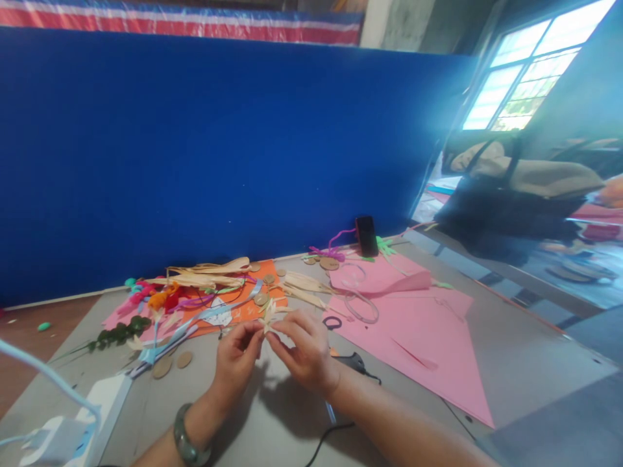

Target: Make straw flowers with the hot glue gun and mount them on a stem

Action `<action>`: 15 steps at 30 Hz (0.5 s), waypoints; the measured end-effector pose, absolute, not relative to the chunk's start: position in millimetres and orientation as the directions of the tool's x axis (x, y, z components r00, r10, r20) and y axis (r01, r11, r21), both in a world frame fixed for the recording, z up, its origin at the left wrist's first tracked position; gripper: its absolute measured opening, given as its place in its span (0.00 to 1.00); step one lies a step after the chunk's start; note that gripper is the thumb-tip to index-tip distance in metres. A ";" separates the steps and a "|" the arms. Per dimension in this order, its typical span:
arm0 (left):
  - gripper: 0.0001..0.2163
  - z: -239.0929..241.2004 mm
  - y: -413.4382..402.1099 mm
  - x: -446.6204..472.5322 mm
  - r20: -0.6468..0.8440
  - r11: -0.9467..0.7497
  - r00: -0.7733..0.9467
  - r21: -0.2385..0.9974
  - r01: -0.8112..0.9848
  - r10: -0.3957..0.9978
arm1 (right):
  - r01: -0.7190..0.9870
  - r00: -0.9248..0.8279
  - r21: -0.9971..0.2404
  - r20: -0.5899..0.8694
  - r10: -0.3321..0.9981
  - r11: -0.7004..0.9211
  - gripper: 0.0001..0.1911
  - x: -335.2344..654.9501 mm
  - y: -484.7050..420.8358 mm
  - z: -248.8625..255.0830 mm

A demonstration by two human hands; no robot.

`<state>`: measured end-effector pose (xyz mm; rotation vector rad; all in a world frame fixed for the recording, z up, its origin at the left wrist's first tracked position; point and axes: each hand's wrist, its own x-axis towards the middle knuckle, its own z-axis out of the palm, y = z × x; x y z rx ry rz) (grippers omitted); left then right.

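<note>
Head view: left of the large pink paper [433, 337], left hand [239, 353] and right hand [306, 347], fingertips pinched together, both grip a small pale strip piece [268, 318] over the table [516, 344], orange sheet [238, 316] farther left of that paper, dark phone [366, 237] upright by its far edge.

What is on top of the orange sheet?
On the orange sheet lie round discs and a white patterned piece. The sheet's surface beneath them and behind the held pale strips is covered.
</note>
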<state>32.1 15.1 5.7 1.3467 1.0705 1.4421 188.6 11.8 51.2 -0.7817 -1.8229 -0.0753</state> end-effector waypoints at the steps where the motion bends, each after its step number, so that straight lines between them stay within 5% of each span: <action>1: 0.07 5.3 14.9 32.5 0.257 -0.258 -0.036 0.966 -0.024 0.966 | 0.559 -0.210 -0.271 0.868 0.450 0.784 0.03 189.1 12.0 49.7; 9: 0.06 7.6 9.6 33.3 0.254 -0.254 -0.013 0.965 -0.059 0.967 | 0.601 -0.431 0.011 0.846 0.313 0.799 0.06 192.2 9.0 37.7; 15: 0.05 7.2 7.9 33.0 0.278 -0.276 0.024 0.959 -0.066 0.960 | 0.588 -0.515 0.105 0.813 0.271 0.802 0.08 192.6 6.5 44.0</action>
